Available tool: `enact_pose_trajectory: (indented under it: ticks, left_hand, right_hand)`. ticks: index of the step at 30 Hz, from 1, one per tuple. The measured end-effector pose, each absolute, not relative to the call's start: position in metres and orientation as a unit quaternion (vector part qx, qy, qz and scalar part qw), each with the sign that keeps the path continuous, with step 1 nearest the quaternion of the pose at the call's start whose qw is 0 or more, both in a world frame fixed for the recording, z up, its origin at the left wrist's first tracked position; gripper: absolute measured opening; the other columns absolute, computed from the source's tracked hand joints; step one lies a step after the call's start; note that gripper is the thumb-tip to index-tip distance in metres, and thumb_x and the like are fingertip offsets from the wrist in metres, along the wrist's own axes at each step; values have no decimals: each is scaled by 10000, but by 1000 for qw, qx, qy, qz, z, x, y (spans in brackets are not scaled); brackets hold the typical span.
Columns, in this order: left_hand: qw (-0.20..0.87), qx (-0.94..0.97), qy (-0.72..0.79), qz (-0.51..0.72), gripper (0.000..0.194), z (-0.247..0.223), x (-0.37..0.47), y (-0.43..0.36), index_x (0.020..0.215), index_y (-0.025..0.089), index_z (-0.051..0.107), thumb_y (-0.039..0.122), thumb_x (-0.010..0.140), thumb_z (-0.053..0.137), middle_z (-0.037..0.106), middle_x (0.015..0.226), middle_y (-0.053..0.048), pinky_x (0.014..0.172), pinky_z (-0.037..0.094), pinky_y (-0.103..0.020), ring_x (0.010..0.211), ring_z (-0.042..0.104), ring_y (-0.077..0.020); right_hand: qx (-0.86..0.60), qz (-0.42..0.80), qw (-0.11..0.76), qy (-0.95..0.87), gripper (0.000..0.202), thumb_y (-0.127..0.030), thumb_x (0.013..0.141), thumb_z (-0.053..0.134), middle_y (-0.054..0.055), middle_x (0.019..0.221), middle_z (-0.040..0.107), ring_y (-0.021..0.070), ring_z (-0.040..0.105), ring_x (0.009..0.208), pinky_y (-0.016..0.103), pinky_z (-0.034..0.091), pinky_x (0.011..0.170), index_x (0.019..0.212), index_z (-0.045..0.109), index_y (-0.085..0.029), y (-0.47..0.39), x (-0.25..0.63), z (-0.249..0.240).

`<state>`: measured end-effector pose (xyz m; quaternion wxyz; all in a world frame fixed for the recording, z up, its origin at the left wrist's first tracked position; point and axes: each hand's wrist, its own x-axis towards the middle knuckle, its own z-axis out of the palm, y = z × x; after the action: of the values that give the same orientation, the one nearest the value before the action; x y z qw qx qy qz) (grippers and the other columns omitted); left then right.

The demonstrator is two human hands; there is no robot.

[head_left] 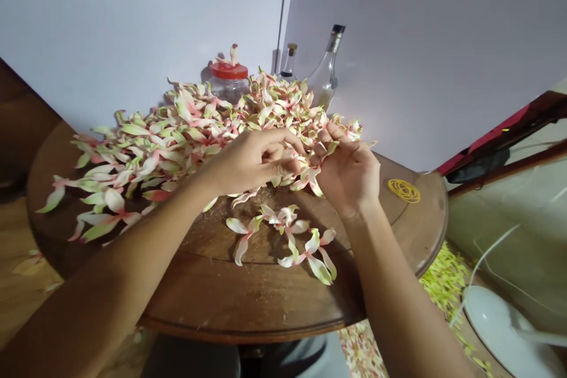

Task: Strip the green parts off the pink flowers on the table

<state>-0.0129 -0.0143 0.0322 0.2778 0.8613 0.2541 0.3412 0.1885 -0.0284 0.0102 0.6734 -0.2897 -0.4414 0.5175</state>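
Observation:
A large heap of pink, white and green flowers [155,147] covers the back of a round wooden table [248,301]. My left hand [257,159] hovers at the front of the heap, its fingers curled and thumb bent in. Whatever it pinches, if anything, I cannot make out. Close by on the right, my right hand [352,174] is turned palm up, fingers bent around a flower [328,150] whose petal tip shows between them. Nearer to me, a few separate flowers [310,254] lie on the wood between my forearms.
Behind the heap stand a red-lidded jar [229,72], a small corked bottle [290,62] and a taller clear bottle [325,77] against the wall. Yellow rubber bands [403,190] lie at the table's right. A white round fan base [505,325] and yellow-green pieces [445,277] are on the floor.

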Motion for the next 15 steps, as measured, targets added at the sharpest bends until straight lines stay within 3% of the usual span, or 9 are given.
enact_pose_trajectory:
  ticks: [3,6,11,15]
  left_hand:
    - [171,853,270,413,259,25,-2,-16,948,204,676,455,889,702,551,633,28,519,417,-245,533,506,-107]
    - [112,862,271,415,214,19,10,-21,961,191,662,366,870,744,686,836,-3,623,463,-251,651,578,-110]
    - [117,825,302,462,127,15,24,-29,963,204,677,195,852,736,736,955,-17,718,508,-285,744,636,-137]
    - [139,797,309,499,167,14,27,-29,950,203,709,113,811,733,753,937,-17,721,524,-292,776,665,-152]
  right_hand:
    - [-282,504,674,-461,199,-253,818,562,30,967,635,154,575,799,289,499,711,988,665,-250,-31,179,6]
    - [-301,478,655,-502,272,-352,866,534,50,1136,675,203,639,958,349,532,804,1095,651,-260,-33,171,4]
    - [-274,485,614,-559,352,-415,917,446,36,1383,615,264,583,1262,427,527,936,1194,616,-282,-36,164,1]
    - [-230,503,606,-572,372,-355,900,431,3,1463,566,264,530,1339,460,498,1023,1193,647,-278,-38,161,0]
